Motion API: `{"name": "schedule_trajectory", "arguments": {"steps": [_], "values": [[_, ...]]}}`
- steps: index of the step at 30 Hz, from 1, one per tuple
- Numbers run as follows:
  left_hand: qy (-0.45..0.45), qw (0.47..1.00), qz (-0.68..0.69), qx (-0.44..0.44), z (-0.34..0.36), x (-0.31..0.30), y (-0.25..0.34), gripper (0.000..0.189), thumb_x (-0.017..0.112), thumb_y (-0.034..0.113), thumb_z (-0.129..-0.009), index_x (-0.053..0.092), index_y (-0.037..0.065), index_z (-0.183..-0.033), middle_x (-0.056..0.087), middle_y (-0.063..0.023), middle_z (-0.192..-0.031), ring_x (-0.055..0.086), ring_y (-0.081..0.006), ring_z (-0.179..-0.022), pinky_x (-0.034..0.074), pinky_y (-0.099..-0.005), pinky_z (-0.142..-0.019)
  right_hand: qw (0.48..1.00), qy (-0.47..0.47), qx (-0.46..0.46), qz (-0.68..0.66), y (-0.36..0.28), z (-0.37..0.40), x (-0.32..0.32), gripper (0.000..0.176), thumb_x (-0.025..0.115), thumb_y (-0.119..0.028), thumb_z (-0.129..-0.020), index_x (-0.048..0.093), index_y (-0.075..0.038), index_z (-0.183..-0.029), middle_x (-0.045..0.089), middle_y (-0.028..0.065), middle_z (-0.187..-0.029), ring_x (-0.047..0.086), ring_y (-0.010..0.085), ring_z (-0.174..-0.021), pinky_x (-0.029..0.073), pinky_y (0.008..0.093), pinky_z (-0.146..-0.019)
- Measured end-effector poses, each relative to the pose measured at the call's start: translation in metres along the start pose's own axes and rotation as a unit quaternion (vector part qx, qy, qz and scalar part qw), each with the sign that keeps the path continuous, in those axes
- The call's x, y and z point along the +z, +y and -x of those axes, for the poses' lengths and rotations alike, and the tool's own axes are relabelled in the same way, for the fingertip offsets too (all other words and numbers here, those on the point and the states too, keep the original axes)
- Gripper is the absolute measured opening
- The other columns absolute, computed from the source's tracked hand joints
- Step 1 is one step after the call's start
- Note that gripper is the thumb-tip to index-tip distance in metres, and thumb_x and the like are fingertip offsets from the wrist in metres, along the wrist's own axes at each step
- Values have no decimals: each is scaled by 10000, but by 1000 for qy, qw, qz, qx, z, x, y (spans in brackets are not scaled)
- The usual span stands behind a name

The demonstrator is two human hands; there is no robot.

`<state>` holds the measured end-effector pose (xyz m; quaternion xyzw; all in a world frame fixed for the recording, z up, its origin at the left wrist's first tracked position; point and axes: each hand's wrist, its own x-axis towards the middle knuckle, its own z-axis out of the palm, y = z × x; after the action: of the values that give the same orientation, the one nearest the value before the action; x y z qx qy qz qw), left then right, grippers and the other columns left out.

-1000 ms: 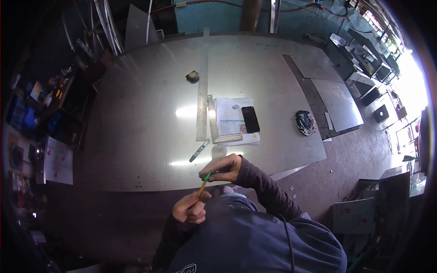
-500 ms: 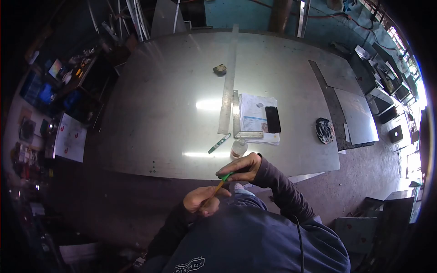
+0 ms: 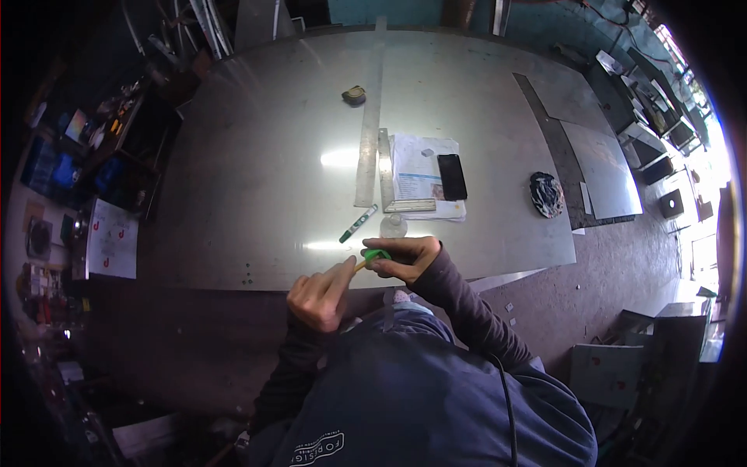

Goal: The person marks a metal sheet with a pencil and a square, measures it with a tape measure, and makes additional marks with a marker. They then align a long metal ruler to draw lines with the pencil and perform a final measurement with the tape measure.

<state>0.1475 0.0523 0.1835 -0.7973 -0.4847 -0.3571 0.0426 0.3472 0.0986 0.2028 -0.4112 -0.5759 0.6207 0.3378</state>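
Observation:
My left hand (image 3: 320, 301) is closed around a yellow pencil (image 3: 359, 266), most of it hidden by the fingers. Between the thumb and fingers of my right hand (image 3: 411, 255) is a small green pencil sharpener (image 3: 377, 254), and the pencil's end meets it. Both hands are above the near edge of the metal table. Just beyond my right hand stands a clear bottle (image 3: 394, 226), partly covered by it. A green and white marker (image 3: 359, 223) lies to the left of the bottle.
On the metal sheet tabletop (image 3: 257, 156) lie a long steel straightedge (image 3: 369, 156), a try square (image 3: 410, 205), papers (image 3: 416, 167), a black phone (image 3: 451, 177), a tape measure (image 3: 354, 96) and a dark crumpled bundle (image 3: 547, 194). Metal offcuts (image 3: 599, 167) lie at the right edge.
Both hands have moved up and forward to the table edge. The pencil, earlier showing more of its length, is now mostly covered by my left hand. The view has shifted slightly.

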Motion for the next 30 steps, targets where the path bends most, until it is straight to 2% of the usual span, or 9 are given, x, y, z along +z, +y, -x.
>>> {"name": "schedule_trajectory", "arguments": {"steps": [9, 14, 15, 16, 19, 21, 24, 26, 30], "values": [[6, 999, 44, 24, -5, 29, 0, 277, 647, 8, -771, 644, 35, -1046, 677, -61, -809, 632, -166, -602, 431, -287, -510, 985, 149, 13, -85, 24, 18, -46, 349, 668, -84, -821, 582, 48, -1131, 676, 138, -844, 675, 165, -742, 548, 227, -649], [-9, 975, 164, -148, 9, 50, 1, 129, 584, 85, -878, 613, -9, -962, 634, -97, -704, 633, -161, -576, 460, -270, -519, 958, 269, 55, -82, 105, 55, -160, 321, 658, -93, -825, 586, 33, -1111, 664, 118, -838, 668, 185, -675, 550, 251, -585], [-9, 975, 163, -148, 6, 52, 3, 129, 584, 85, -878, 613, -9, -962, 634, -97, -704, 633, -161, -576, 460, -270, -519, 949, 302, 54, 70, 138, 68, -184, 319, 661, -112, -827, 588, 20, -1108, 661, 108, -813, 663, 173, -658, 548, 252, -575], [-16, 973, 162, -161, 3, 55, 6, 130, 589, 108, -874, 616, -3, -936, 630, -116, -697, 617, -224, -560, 454, -308, -506, 918, 326, 50, 221, 160, 81, -200, 317, 664, -131, -829, 590, 7, -1105, 658, 98, -787, 658, 161, -642, 546, 254, -564], [-22, 968, 163, -189, -6, 63, 12, 128, 586, 131, -874, 617, 10, -901, 617, -141, -700, 599, -300, -572, 451, -353, -514, 909, 392, 135, 54, 167, 100, -215, 233, 677, -154, -822, 644, -46, -1026, 657, 50, -722, 631, 108, -577, 518, 230, -522], [-23, 965, 168, -201, -13, 70, 12, 121, 577, 131, -879, 614, 17, -893, 608, -148, -712, 596, -313, -599, 454, -359, -534, 900, 409, 136, 71, 183, 104, -229, 213, 669, -176, -831, 658, -58, -1008, 647, 36, -703, 612, 94, -551, 497, 227, -497], [-6, 970, 110, -217, -22, 95, -11, 131, 605, 162, -855, 616, 36, -890, 609, -154, -773, 609, -311, -695, 461, -366, -591, 885, 436, 140, 84, 210, 102, -247, 198, 649, -219, -849, 680, -75, -981, 631, 20, -675, 583, 77, -517, 463, 219, -462], [-153, 925, 74, -340, -12, 124, -51, 193, 657, 212, -806, 623, 52, -908, 612, -135, -799, 616, -303, -772, 460, -384, -645, 881, 444, 144, 75, 232, 100, -256, 203, 637, -240, -857, 688, -79, -971, 624, 19, -666, 574, 75, -509, 448, 214, -452], [-147, 905, 26, -398, 10, 210, -130, 400, 719, 346, -720, 623, 39, -957, 619, -137, -822, 618, -321, -802, 473, -411, -693, 891, 408, 147, 134, 269, 98, -274, 226, 621, -241, -866, 671, -80, -1016, 629, 56, -743, 574, 115, -512, 463, 239, -448]]}}
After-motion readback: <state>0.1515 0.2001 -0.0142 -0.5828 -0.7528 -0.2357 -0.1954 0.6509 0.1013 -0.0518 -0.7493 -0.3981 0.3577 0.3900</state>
